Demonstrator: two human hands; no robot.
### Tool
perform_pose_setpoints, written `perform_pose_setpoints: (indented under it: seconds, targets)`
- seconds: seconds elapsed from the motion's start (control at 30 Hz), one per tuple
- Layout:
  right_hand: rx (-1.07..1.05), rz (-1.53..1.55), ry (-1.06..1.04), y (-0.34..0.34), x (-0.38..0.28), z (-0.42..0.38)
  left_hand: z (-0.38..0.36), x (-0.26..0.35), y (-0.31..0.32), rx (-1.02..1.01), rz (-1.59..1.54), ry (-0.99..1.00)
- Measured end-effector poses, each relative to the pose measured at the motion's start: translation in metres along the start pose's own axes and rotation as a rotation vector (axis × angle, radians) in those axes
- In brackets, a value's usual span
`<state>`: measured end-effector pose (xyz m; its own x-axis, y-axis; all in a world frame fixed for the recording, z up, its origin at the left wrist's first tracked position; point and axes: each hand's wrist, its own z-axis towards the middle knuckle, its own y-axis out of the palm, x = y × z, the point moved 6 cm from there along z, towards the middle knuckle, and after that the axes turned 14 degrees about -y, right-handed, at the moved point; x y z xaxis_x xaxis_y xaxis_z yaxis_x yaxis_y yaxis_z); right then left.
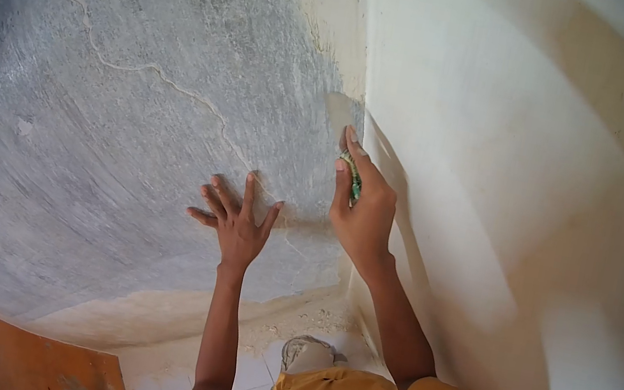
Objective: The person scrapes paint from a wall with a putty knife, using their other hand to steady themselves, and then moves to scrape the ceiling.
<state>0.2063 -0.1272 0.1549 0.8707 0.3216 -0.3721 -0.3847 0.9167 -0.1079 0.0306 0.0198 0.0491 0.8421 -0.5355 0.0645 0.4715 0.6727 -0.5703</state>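
My left hand (240,234) lies against the grey, scratched wall (130,138) with its fingers spread, holding nothing. A thin pale crack line (173,83) runs down the wall to its fingertips. My right hand (365,214) is closed around the green handle of a scraper (355,189), close to the corner with the white wall. What looks like the scraper's flat blade reaches up beyond my fingers against the grey surface. Part of the handle is hidden in my grip.
The smooth white wall (485,159) rises right beside my right arm. Below, crumbs of debris (319,317) lie along the wall's foot near a shoe (305,353) on the tiled floor (165,386). An orange panel (34,351) stands at the lower left.
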Motion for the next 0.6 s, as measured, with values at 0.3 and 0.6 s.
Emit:
perform_pose_setpoints:
  seconds: [0.3, 0.6]
  targets:
    - [-0.034, -0.010, 0.042, -0.002, 0.002, -0.007, -0.004, -0.001, 0.000, -0.024, -0.003, -0.002]
    - [-0.050, -0.066, 0.092, 0.004, 0.004, -0.016, -0.004, -0.001, 0.001, -0.022, -0.013, 0.007]
